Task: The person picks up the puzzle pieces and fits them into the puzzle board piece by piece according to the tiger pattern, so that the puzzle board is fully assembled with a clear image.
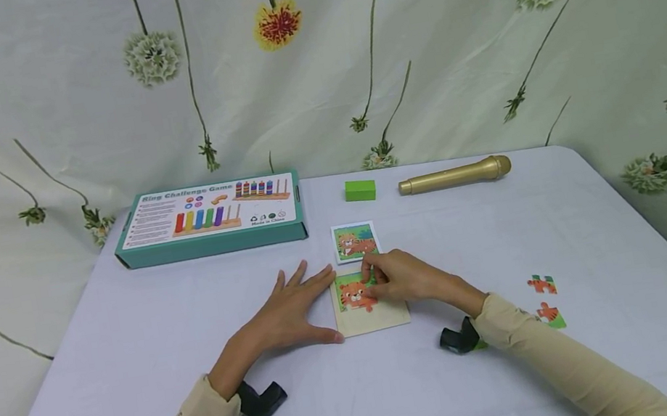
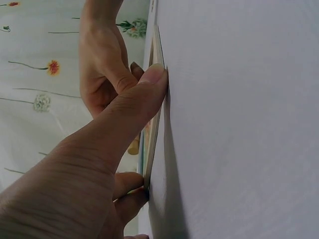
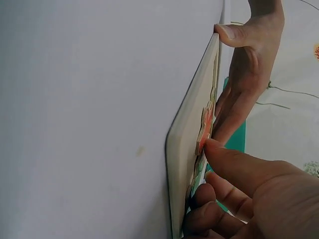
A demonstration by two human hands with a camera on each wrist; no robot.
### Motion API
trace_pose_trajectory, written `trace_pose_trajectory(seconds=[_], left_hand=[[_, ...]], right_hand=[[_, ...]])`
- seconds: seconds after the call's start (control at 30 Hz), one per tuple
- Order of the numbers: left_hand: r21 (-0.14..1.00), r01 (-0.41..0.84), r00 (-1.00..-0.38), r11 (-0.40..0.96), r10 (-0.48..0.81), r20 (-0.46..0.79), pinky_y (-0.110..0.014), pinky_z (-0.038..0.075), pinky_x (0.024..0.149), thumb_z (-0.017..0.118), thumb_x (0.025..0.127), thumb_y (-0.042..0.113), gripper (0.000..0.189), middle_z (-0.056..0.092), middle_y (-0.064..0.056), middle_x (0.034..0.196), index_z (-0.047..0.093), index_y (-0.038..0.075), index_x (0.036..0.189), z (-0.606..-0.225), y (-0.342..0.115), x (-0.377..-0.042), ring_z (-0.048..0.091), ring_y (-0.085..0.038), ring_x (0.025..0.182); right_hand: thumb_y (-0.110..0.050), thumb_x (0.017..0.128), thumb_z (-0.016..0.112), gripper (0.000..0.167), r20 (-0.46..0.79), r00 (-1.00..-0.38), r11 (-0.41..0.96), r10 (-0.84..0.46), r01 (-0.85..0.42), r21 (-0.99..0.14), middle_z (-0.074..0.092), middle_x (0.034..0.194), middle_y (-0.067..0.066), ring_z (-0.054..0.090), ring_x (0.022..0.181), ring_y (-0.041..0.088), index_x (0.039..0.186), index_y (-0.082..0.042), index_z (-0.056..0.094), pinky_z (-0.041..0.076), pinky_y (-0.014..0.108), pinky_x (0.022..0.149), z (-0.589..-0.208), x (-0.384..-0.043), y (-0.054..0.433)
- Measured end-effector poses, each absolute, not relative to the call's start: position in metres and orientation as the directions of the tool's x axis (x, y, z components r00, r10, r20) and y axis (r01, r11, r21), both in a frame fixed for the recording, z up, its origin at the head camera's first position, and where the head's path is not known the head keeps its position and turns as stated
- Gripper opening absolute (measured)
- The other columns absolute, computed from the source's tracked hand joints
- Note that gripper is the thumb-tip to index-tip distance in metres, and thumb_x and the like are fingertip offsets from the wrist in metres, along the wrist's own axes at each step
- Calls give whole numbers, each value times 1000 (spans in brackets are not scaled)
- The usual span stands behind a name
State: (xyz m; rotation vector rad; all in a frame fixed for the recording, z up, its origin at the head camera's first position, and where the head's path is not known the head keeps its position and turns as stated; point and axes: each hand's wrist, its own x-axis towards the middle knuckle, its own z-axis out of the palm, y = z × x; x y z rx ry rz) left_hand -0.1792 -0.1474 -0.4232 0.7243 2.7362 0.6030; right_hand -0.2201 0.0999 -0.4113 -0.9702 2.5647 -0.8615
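Observation:
A pale wooden puzzle board (image 1: 371, 321) lies in the middle of the table, its upper part covered by tiger pieces. The left hand (image 1: 293, 308) is spread along the board's left side, with thumb and fingertips touching its edge. Over the upper right of the board, the right hand (image 1: 406, 275) has its fingers bent and pinches a puzzle piece (image 3: 205, 130) against the board; fingers partly hide the piece. Just beyond the board lies a tiger picture card (image 1: 355, 241). Two loose pieces, an upper one (image 1: 542, 285) and a lower one (image 1: 551, 314), lie to the right, the lower partly behind the sleeve.
A teal game box (image 1: 214, 245) lies at the back left. Behind the card are a green block (image 1: 360, 190) and a gold toy microphone (image 1: 454, 177). Something green shows partly beside the right wrist's black camera mount (image 1: 458, 339). A flowered cloth hangs behind the table.

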Motion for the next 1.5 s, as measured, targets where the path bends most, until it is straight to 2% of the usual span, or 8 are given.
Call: trace_pose_trajectory(seconds=[0.23, 0.77, 1.13, 1.5], left_hand=[[449, 417, -845, 790, 519, -129, -60, -5, 114, 75, 66, 66, 107, 26, 2, 157, 30, 19, 151, -423, -148, -179, -1, -33, 148], [449, 413, -847, 792, 515, -130, -60, -6, 114, 74, 66, 67, 108, 25, 3, 157, 31, 19, 151, -423, -147, -178, -1, -32, 148], [454, 407, -851, 793, 510, -128, -59, -6, 114, 76, 65, 65, 107, 26, 3, 157, 31, 19, 151, -423, -147, -177, -1, -31, 148], [457, 398, -854, 795, 503, -130, -58, -7, 115, 77, 64, 65, 108, 25, 4, 157, 31, 20, 151, -423, -146, -178, -2, -30, 148]], right_hand=[[-22, 85, 73, 21, -73, -749, 633, -659, -498, -593, 51, 62, -5, 45, 55, 6, 96, -12, 59, 33, 18, 50, -410, -218, 99], [-23, 86, 72, 19, -76, -765, 666, -640, -502, -552, 50, 62, -5, 43, 54, 6, 95, -13, 59, 32, 19, 49, -410, -216, 95], [-24, 87, 71, 22, -51, -731, 586, -680, -500, -638, 53, 66, -4, 46, 59, 7, 101, -9, 61, 37, 19, 53, -405, -213, 103], [-17, 90, 67, 18, 5, -712, 510, -702, -508, -694, 61, 82, -3, 56, 72, 11, 106, -8, 64, 49, 23, 63, -395, -206, 123]])
